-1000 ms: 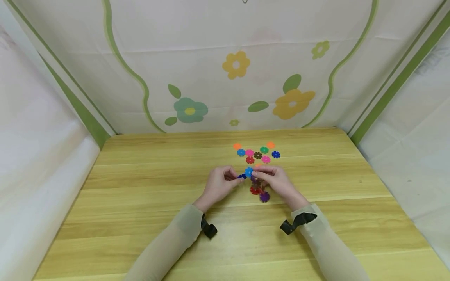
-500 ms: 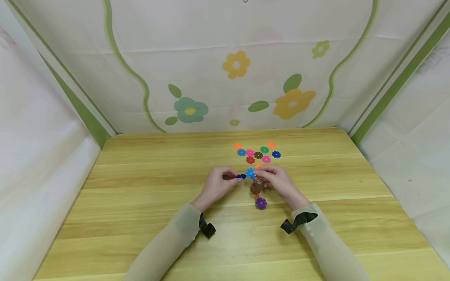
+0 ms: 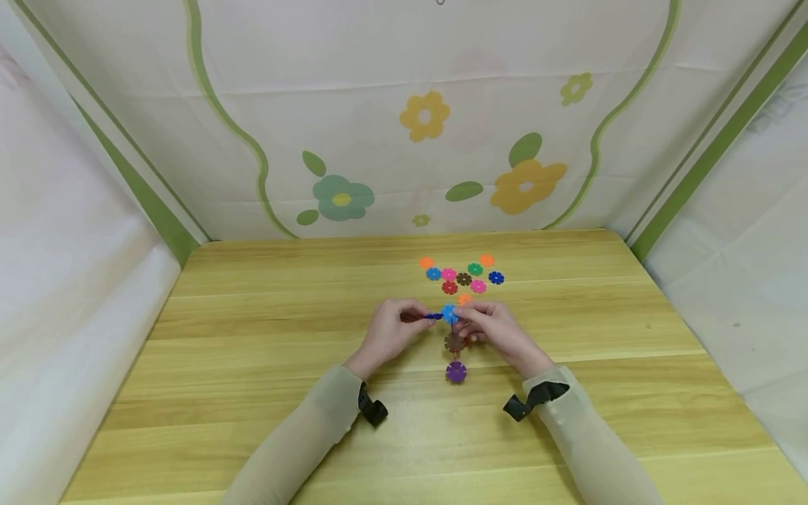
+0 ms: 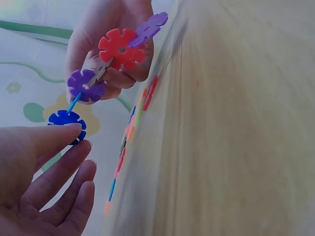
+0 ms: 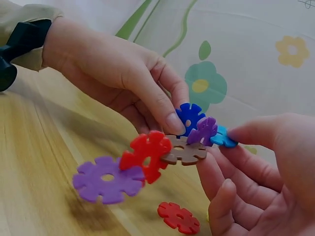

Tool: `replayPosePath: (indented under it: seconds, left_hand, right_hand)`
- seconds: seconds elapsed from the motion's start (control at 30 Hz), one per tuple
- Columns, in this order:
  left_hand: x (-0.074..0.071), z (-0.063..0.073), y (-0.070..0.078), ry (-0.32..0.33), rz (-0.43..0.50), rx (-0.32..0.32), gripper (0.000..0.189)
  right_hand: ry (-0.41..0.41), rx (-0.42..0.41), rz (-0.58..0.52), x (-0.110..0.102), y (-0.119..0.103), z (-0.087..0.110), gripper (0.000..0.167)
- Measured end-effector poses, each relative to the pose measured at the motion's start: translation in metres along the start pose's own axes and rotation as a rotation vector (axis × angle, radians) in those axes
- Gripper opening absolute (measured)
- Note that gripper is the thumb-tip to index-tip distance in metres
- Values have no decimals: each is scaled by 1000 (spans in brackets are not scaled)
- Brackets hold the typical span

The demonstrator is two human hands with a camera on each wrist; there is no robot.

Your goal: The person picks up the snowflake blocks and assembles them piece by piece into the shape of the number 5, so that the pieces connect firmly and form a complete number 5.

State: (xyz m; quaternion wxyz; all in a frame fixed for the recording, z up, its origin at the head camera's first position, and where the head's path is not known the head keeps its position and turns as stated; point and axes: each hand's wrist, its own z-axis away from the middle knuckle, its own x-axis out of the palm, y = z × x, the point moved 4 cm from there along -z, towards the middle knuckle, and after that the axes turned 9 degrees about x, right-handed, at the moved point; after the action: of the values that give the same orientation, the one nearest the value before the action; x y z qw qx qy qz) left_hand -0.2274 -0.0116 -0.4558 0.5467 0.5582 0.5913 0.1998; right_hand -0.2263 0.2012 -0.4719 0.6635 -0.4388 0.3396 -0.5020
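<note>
My left hand (image 3: 393, 331) pinches a dark blue notched plastic disc (image 4: 63, 119) between thumb and fingertips. With thumb and index finger, my right hand (image 3: 500, 328) holds a light blue disc (image 3: 449, 313) at one end of a linked chain. From it the chain runs through a purple disc (image 5: 203, 132), a brown disc (image 5: 184, 151) and a red disc (image 5: 146, 156) to another purple disc (image 3: 456, 372) at the near end. The dark blue disc's edge is right at the light blue one, which shows edge-on in the left wrist view.
Several loose notched discs lie flat beyond the hands, among them a green one (image 3: 475, 269), a pink one (image 3: 477, 286), an orange one (image 3: 426, 263) and a red one (image 5: 178, 218). Behind the wooden table (image 3: 252, 379) hangs a flower-patterned white curtain (image 3: 379, 70).
The chain's purple end has swung left and toward me, so the chain now hangs straighter below the light blue disc. The dark blue disc has tipped edge-on, close against the light blue one.
</note>
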Motion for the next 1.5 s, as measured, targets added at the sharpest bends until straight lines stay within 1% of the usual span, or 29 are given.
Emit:
replayPosePath:
  seconds: [0.13, 0.27, 0.43, 0.63, 0.9, 1.07, 1.13, 1.2, 1.27, 1.4, 1.47, 1.5]
  left_hand:
    - [0, -2, 1, -24, -12, 23, 6]
    - [-1, -3, 2, -60, -14, 43, 6]
    - [-2, -3, 3, -92, -9, 52, 3]
    - [-1, -4, 5, -103, 0, 60, 3]
    - [2, -6, 8, -111, -38, 101, 3]
    - [6, -10, 8, -121, -8, 98, 5]
    - [7, -12, 8, -132, 13, 101, 11]
    - [7, -14, 5, -140, 23, 94, 20]
    - [6, -16, 2, -145, 32, 75, 28]
    - [5, -19, -6, -154, 15, 10, 36]
    - [9, -20, -9, -182, -4, -9, 37]
    - [12, -20, -9, -208, -12, -11, 39]
  right_hand:
    - [-24, -22, 40, 3, 2, -1, 35]
    - [-41, -42, 66, 4, 2, -2, 33]
    - [-41, -43, 75, 4, 3, -2, 30]
    - [-36, -30, 35, 5, 3, -1, 28]
    - [-41, -32, 38, 6, 2, 0, 28]
    - [-33, -43, 44, -1, 2, 1, 29]
    - [-33, -51, 50, -5, 1, 2, 29]
    - [-31, -55, 51, -9, 0, 3, 29]
    - [-24, -62, 47, -14, -1, 3, 28]
    - [-5, -78, 34, -24, -3, 4, 27]
    - [3, -83, 32, -28, -4, 5, 28]
    - [8, -83, 32, -30, -4, 6, 29]
